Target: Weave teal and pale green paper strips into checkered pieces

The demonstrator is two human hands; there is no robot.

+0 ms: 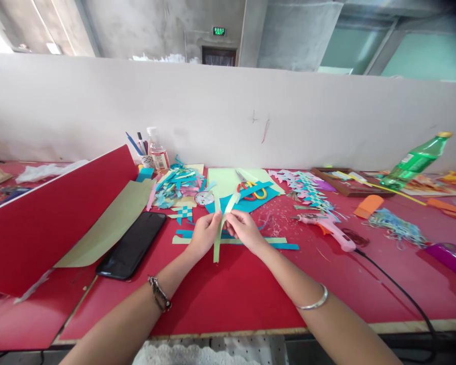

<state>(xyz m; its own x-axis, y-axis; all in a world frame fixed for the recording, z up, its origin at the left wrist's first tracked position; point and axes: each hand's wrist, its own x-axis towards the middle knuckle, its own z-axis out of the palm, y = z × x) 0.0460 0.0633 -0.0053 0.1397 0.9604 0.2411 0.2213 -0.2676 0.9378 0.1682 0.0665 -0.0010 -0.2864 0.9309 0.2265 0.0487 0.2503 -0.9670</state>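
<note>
Thumb and fingers of my left hand [205, 234] pinch a light green paper strip [217, 249] that runs upright between the hands. My right hand [246, 231], almost touching the left, pinches another light green length [232, 204] that slants up to the right and crosses the first; whether they are one folded strip I cannot tell. Below the hands, blue strips [287, 246] and a green strip [180, 240] lie flat. Just beyond are a blue paper sheet [247, 206] and scissors [259, 190] with red and yellow handles, partly covered by a blue strip.
A black phone [133, 246] lies left, beside a propped red board [61, 218]. Paper scraps [178, 185] pile up behind it. To the right are a pink glue gun [329, 226] with a trailing cord, woven paper pieces [307, 191] and a tilted green bottle [416, 161].
</note>
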